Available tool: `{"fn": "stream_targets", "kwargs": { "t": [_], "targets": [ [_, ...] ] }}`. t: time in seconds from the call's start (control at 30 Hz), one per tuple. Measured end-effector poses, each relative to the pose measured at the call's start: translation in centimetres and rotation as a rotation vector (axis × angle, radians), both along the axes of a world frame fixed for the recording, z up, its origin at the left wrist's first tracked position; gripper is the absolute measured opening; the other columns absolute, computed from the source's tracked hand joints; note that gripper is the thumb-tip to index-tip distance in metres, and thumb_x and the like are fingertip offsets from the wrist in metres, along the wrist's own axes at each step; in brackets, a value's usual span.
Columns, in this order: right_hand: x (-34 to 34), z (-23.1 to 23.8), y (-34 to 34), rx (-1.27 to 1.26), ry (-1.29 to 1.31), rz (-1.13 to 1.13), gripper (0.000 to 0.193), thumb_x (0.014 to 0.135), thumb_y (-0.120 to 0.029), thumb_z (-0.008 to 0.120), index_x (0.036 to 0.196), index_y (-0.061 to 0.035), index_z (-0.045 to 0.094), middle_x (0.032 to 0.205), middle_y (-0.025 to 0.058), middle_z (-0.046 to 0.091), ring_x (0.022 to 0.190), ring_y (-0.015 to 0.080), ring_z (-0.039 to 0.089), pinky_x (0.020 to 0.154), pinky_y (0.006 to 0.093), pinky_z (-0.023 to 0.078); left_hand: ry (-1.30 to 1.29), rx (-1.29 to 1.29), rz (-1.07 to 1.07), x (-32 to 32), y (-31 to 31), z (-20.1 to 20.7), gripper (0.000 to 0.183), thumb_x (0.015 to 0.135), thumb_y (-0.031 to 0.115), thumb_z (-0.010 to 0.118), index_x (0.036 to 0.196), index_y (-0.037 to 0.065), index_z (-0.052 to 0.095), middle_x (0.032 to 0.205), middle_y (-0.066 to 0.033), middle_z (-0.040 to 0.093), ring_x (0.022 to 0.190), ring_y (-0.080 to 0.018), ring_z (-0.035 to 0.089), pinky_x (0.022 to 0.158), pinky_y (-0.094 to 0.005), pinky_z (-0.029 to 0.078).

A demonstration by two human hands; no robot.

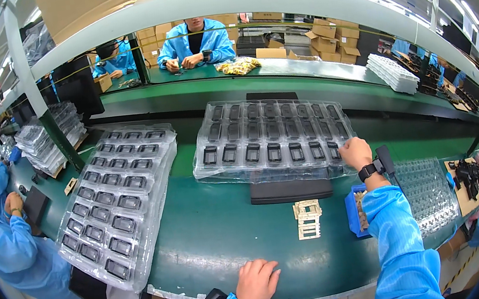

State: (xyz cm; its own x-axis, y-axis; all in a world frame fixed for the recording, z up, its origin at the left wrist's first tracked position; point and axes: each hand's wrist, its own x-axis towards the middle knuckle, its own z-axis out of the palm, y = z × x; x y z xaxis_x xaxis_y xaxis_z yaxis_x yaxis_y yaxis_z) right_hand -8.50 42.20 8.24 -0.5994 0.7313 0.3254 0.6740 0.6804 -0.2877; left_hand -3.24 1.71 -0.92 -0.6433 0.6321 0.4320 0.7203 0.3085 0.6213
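Observation:
My right hand reaches to the right end of the middle clear plastic tray. Its fingers are closed at a small black rectangular plastic frame in the front row; the fingertips are partly hidden. Rows of similar black frames sit in the tray's pockets. My left hand rests at the table's front edge, fingers loosely stretched out and holding nothing. Between the hands, cream-coloured slotted pieces lie on the green table.
Another clear tray of black frames slants across the left. A blue bin with small tan pieces stands beside my right forearm, near an empty-looking clear tray. A white metal shelf bar spans overhead. Co-workers in blue sit around.

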Motion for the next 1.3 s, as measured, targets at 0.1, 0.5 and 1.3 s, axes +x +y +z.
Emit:
{"fn": "stream_targets", "kwargs": {
  "t": [0.1,0.5,1.3],
  "targets": [
    [0.7,0.9,0.2,-0.014,0.011,0.063,0.023,0.076,-0.028,0.068,0.08,-0.0055,0.074,0.082,0.0196,0.07,0.082,0.037,0.068,0.075,0.0443,0.054,0.008,-0.014,-0.004,0.1,0.0,0.0,0.02,0.082,0.017,0.07,0.1,0.01,0.066,0.091,-0.0055,0.059,0.087,-0.0263,0.056,0.077,-0.0399,0.044],
    [11.0,-1.6,-21.9,-0.626,0.081,0.757,0.02,0.087,-0.025,0.07,0.084,-0.0046,0.07,0.072,0.0125,0.068,0.065,0.0277,0.067,0.059,0.0358,0.051,0.008,-0.008,0.003,-0.2,0.2,0.0,0.015,0.082,0.017,0.07,0.096,0.01,0.067,0.091,-0.0047,0.058,0.086,-0.0266,0.056,0.076,-0.04,0.043],
    [10.2,-7.1,-22.0,-0.99,0.074,0.917,0.02,0.09,-0.021,0.07,0.098,-0.0026,0.068,0.082,0.0089,0.069,0.073,0.0139,0.067,0.066,0.027,0.054,-0.015,-0.047,0.017,-0.2,0.6,0.7,0.01,0.081,0.015,0.071,0.088,0.01,0.065,0.087,-0.0039,0.058,0.082,-0.0259,0.057,0.073,-0.0387,0.043]
  ]
}}
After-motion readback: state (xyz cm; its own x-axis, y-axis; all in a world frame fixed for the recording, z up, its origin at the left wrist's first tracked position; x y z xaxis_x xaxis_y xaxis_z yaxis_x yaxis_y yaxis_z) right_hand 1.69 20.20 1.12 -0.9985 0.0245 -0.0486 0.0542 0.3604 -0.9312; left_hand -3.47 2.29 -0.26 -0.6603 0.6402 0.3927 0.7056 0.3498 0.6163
